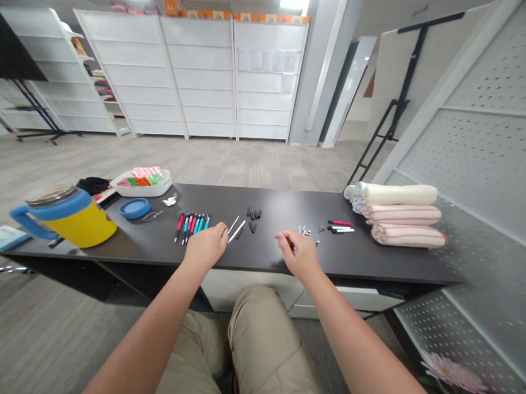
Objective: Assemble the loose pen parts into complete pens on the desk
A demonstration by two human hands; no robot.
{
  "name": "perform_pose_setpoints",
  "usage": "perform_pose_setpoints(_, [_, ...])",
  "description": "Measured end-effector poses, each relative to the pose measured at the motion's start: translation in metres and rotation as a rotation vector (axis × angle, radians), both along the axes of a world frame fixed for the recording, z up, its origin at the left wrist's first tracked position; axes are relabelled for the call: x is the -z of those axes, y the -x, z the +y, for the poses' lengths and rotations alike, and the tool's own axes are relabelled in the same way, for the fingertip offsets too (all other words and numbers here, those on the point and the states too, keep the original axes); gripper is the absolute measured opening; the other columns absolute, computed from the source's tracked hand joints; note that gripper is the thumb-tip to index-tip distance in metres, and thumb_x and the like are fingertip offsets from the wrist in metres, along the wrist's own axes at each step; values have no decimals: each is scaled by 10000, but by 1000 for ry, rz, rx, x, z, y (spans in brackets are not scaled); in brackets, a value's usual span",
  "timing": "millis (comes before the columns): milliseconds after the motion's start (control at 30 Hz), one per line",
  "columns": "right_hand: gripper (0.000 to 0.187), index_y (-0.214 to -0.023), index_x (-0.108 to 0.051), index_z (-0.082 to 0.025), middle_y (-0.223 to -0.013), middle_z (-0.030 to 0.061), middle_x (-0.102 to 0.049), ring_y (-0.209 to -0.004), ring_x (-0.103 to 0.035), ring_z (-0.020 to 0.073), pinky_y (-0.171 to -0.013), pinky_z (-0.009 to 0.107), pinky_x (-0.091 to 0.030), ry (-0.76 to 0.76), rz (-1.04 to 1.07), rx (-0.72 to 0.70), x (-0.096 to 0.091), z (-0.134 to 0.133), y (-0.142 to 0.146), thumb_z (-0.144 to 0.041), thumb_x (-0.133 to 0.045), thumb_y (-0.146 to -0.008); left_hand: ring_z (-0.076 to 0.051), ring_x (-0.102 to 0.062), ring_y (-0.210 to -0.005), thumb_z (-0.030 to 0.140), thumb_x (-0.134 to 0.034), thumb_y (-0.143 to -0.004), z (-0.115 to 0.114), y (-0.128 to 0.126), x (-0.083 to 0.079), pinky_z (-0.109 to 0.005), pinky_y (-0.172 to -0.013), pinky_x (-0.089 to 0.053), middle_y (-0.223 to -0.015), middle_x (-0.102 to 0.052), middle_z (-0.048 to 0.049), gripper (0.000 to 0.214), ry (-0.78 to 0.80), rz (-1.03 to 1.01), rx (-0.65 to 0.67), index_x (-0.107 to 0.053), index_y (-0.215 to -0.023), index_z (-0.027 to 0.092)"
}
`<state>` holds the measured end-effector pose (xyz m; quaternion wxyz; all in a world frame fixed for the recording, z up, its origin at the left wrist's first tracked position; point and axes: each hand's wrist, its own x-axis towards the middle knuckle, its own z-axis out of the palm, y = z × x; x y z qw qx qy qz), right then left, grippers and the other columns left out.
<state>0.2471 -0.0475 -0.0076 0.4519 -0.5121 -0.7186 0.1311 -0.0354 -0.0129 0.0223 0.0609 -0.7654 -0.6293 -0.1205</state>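
Long black table (pixel 271 206) carries folded cream and pink-striped towels (pixel 402 216) on its right end and a big yellow plastic mug with blue handle (pixel 64 219) on its left end. Over its front part, the loosely open left hand (pixel 205 246) holds nothing, just beside thin silver pen tubes (pixel 236 230); the right hand (pixel 299 256), also open and empty, is near tiny metal pen parts (pixel 304 230).

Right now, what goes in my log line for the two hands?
left hand: empty, beside thin white sticks | right hand: empty, near small parts | black tabletop: colored pens in a row
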Motion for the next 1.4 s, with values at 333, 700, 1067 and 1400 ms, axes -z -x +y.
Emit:
perform_pose_setpoints(333, [317, -1201, -690, -150, -1189, 188, -674, -1081, -594, 335, -990, 479, -451, -160, -561, 543, 9, 2, -166, -268, -479, -997, -281, -643, -1019, 281, -427, -1042, 19, -8, 23, -368, -935, -473, -1025, -691, -134, 276, -124, -143, 114, -686, -1032, 188])
perform_pose_setpoints(700, [261, -1071, -737, -151, -1077, 177, -678, -1023, -601, 338, -929, 470, -473, -36, -640, 588, 36, 13, -192, -295, -564, -939, -253, -656, -952, 293, -479, -1019, 19, -5, 24, -339, -856, -497, -976, -689, -114, 262, -69, -192, 127, -707, -933, 196])
perform_pose_setpoints(1067, [280, -1140, -701, -137, -1125, 182, -676, -987, -593, 332, -881, 441, -466, 14, -676, 639, 28, 11, -186, -280, -553, -950, -220, -658, -895, 289, -545, -965, 23, 0, 27, -316, -810, -477, -931, -688, -72, 198, -29, -305, 188, -719, -917, 205])
perform_pose_setpoints(1400, [272, -1136, -712, -153, -1184, 184, -655, -993, -588, 325, -854, 435, -472, 34, -673, 652, 28, 11, -182, -263, -556, -942, -204, -652, -836, 304, -591, -927, 30, 5, 22, -305, -783, -473, -877, -694, -57, 191, 56, -393, 148, -743, -871, 205])
